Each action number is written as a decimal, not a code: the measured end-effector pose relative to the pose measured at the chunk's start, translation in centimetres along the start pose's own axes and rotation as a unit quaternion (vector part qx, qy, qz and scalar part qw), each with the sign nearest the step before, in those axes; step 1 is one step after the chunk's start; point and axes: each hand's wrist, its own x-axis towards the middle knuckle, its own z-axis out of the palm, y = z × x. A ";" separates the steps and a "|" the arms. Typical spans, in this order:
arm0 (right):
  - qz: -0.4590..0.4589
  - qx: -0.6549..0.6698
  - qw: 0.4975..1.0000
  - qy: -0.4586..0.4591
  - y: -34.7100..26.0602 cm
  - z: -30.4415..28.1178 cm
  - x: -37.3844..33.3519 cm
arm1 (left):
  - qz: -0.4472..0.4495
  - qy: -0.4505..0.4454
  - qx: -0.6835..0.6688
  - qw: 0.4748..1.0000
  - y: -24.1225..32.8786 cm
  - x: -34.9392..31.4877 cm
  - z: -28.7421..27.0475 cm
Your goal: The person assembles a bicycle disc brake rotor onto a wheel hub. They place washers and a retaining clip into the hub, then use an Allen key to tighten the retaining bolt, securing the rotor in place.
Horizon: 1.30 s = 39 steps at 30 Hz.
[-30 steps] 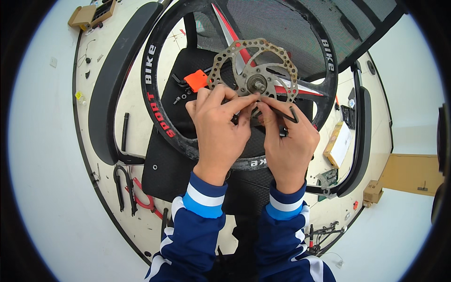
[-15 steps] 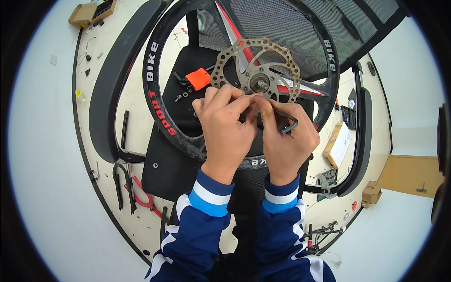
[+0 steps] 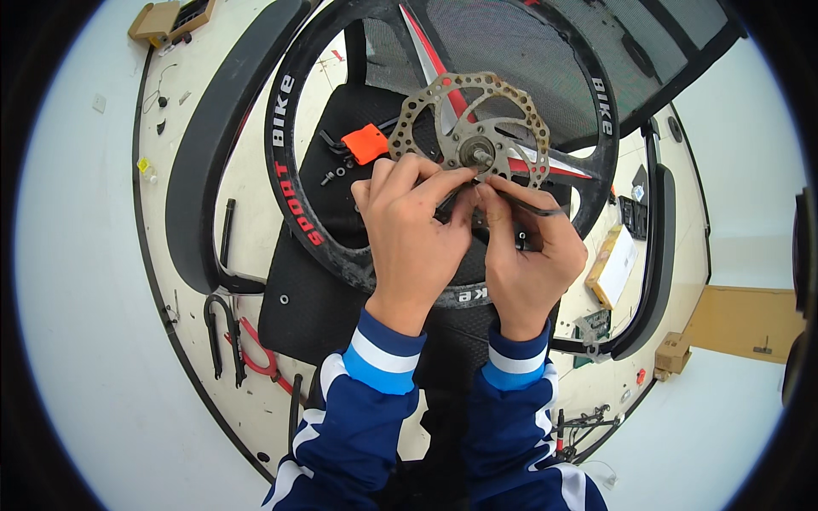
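Note:
A black bicycle wheel [image 3: 294, 200] with red and white spokes lies on a black mesh-backed office chair. A drilled metal disc brake rotor [image 3: 535, 111] sits at its hub, round the axle [image 3: 481, 157]. My right hand [image 3: 537, 255] is closed on a black hex key [image 3: 530, 208], which runs back across its fingers. My left hand [image 3: 413, 221] pinches at the key's tip, just below the axle and over the rotor's near edge. Whatever lies between the left fingertips is hidden. The two hands' fingertips almost touch.
Left of the rotor, an orange holder [image 3: 365, 144] with black hex keys, a bolt [image 3: 328, 178] and a small nut [image 3: 340, 172] lie on the seat. Another nut [image 3: 284, 299] rests nearer. Armrests [image 3: 223, 145] flank the wheel. A bicycle fork [image 3: 223, 336] and a box [image 3: 612, 266] are on the floor.
The hex key has turned in my right hand: its bent end pointed down toward the palm, and now it lies flatter across the fingers. The right hand has shifted slightly right.

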 end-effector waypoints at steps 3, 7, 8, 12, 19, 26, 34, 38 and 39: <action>-0.006 -0.024 1.000 0.004 -0.2 -0.1 0.3 | -0.002 0.002 -0.011 1.000 -0.1 0.1 0.4; 0.004 -0.043 0.999 -0.002 -1.1 0.0 0.5 | 0.004 0.006 -0.013 1.000 -0.2 0.0 0.2; -0.001 -0.022 1.000 -0.003 -1.1 0.0 0.6 | 0.003 0.003 -0.013 1.000 -0.1 0.0 0.3; -0.026 0.028 0.999 -0.021 -0.1 -0.2 0.5 | -0.004 -0.006 -0.005 1.000 0.0 -0.1 0.1; -0.017 0.005 1.000 0.022 0.0 -0.1 0.2 | 0.002 0.001 -0.019 1.000 0.4 0.1 0.1; 0.009 0.080 0.997 -0.004 -0.5 0.0 0.6 | 0.009 -0.008 -0.021 1.000 0.2 -0.1 0.1; 0.085 0.080 0.993 0.025 -0.3 -0.3 0.0 | 0.009 -0.007 -0.040 0.999 0.6 -0.1 0.1; 0.086 0.110 0.990 0.007 -0.8 -0.1 0.4 | 0.012 0.005 -0.075 0.997 0.4 0.0 0.4; 0.079 0.112 0.991 0.014 -0.7 0.0 0.5 | 0.018 0.008 -0.081 0.997 0.4 0.0 0.5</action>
